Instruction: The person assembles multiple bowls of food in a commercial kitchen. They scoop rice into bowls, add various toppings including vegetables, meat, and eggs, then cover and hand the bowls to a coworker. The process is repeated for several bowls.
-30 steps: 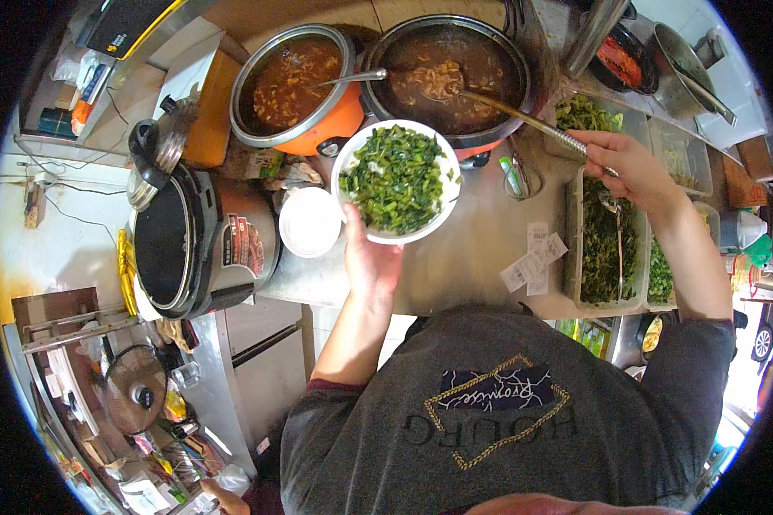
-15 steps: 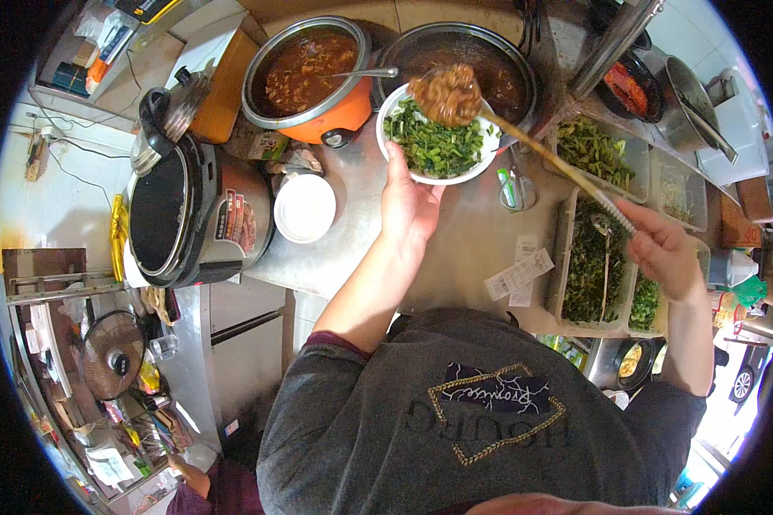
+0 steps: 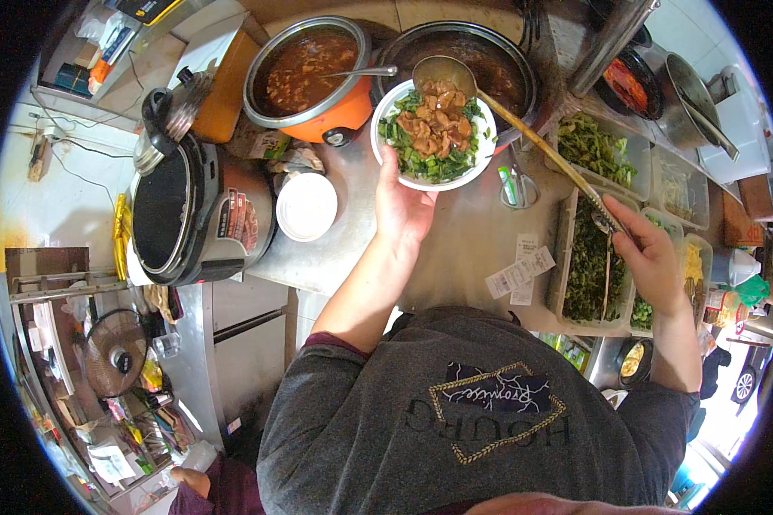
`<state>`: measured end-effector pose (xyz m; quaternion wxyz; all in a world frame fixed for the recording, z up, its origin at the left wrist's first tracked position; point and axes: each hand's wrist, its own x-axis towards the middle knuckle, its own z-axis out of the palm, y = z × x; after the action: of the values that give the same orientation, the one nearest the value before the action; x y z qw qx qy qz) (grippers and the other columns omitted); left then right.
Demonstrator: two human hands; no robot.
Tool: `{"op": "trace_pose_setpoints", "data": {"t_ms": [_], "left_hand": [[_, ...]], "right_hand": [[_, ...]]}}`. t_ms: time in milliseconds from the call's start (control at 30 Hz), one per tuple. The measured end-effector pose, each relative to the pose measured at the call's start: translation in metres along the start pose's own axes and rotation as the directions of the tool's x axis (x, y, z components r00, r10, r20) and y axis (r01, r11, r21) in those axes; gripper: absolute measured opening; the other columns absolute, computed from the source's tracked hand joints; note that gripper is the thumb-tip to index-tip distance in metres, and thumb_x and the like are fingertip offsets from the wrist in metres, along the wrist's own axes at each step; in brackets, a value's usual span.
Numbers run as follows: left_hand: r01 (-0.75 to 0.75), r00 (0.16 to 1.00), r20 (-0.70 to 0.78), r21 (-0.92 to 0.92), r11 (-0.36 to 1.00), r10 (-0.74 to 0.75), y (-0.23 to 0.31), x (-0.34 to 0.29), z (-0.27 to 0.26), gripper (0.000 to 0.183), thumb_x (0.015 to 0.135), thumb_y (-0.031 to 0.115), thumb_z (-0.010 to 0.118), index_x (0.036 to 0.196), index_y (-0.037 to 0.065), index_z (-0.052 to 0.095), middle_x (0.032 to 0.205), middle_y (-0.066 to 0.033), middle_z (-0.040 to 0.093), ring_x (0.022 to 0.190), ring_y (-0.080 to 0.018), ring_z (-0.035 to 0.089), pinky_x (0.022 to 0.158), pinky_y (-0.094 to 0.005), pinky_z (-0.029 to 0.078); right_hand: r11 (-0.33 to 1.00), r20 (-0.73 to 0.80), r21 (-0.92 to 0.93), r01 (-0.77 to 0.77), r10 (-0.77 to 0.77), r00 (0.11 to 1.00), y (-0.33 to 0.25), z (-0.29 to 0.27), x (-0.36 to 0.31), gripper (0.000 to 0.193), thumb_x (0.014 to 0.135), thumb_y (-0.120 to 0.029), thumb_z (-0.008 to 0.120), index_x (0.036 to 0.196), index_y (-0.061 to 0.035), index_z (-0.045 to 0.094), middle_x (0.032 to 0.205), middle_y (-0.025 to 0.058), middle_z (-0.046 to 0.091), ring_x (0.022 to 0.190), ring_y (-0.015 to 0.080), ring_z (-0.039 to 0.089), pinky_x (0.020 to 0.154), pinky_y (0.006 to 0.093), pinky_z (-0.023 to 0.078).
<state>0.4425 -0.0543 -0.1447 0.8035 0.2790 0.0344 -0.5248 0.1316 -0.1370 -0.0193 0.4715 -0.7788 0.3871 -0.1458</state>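
My left hand [image 3: 404, 210] holds a white bowl [image 3: 432, 136] from below, out over the steel counter [image 3: 352, 232] near the pots. Chopped greens fill the bowl, topped with brown stewed meat. My right hand [image 3: 648, 253] grips the long handle of a metal ladle [image 3: 442, 73]. Its scoop rests at the bowl's far rim, over the edge of a dark pot [image 3: 489, 60] of brown stew.
An orange pot [image 3: 305, 73] of red-brown stew with a spoon stands left of the dark pot. A black rice cooker [image 3: 193, 215] and a white lid [image 3: 307, 206] sit at the left. Trays of greens [image 3: 588, 266] line the right. Paper slips [image 3: 520, 275] lie on the counter.
The bowl moved up toward the pots. The ladle carried meat over the bowl, and the meat now lies on the greens. The ladle's scoop has drawn back to the bowl's far rim.
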Motion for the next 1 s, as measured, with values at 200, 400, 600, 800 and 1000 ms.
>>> {"op": "trace_pose_setpoints", "data": {"t_ms": [200,400,600,800,1000], "left_hand": [[0.020,0.999,0.045,-0.004,1.000,-0.020,0.003,0.003,-0.006,0.057,0.093,0.045,0.050,0.137,0.011,0.037,0.138,-0.0074,0.046,0.124,-0.0235,0.047,0.101,-0.0392,0.043],[0.001,1.000,0.009,0.033,0.999,-0.002,0.003,0.007,-0.018,0.055,0.094,0.041,0.051,0.137,0.011,0.037,0.137,-0.0071,0.046,0.124,-0.0229,0.047,0.102,-0.0386,0.041],[-0.162,0.984,0.096,0.100,0.982,0.153,-0.009,-0.013,-0.031,0.059,0.089,0.031,0.062,0.138,0.011,0.035,0.136,-0.0059,0.046,0.125,-0.0228,0.045,0.102,-0.0430,0.040],[-0.073,0.994,0.091,0.100,0.992,0.064,-0.004,-0.039,-0.032,0.082,0.082,0.057,0.059,0.145,0.014,0.028,0.146,-0.0068,0.035,0.133,-0.0269,0.035,0.110,-0.0461,0.031],[0.073,0.997,-0.023,0.215,0.974,-0.070,-0.010,-0.082,-0.060,0.082,0.084,0.065,0.049,0.146,0.019,0.025,0.150,-0.0058,0.028,0.137,-0.0288,0.029,0.112,-0.0498,0.026]], "right_hand": [[0.751,0.172,0.568,-0.336,0.291,0.941,0.009,-0.008,0.009,0.048,0.093,-0.019,0.054,0.137,-0.0035,0.042,0.068,-0.0015,0.048,0.049,0.0015,0.039,0.042,0.0129,0.029],[0.450,0.250,0.839,-0.306,0.181,0.951,0.008,-0.009,0.032,0.050,0.091,-0.014,0.052,0.139,-0.0072,0.040,0.077,0.0008,0.053,0.046,0.0023,0.034,0.040,0.0143,0.023],[0.636,0.228,0.696,-0.334,0.245,0.942,0.028,0.027,0.103,0.054,0.091,-0.019,0.055,0.141,-0.0081,0.037,0.084,0.0005,0.056,0.060,0.0037,0.044,0.049,0.0171,0.034],[0.982,-0.067,-0.137,0.131,-0.141,0.988,0.035,-0.016,0.098,0.043,0.092,-0.035,0.057,0.125,-0.0072,0.057,0.106,0.0047,0.065,0.092,0.0123,0.061,0.081,0.0290,0.049],[0.861,-0.845,-0.426,-0.279,-0.268,0.462,0.050,-0.227,0.076,0.027,0.085,-0.027,0.059,0.095,-0.0043,0.068,0.089,0.0167,0.068,0.082,0.0286,0.065,0.074,0.0389,0.050]]}}
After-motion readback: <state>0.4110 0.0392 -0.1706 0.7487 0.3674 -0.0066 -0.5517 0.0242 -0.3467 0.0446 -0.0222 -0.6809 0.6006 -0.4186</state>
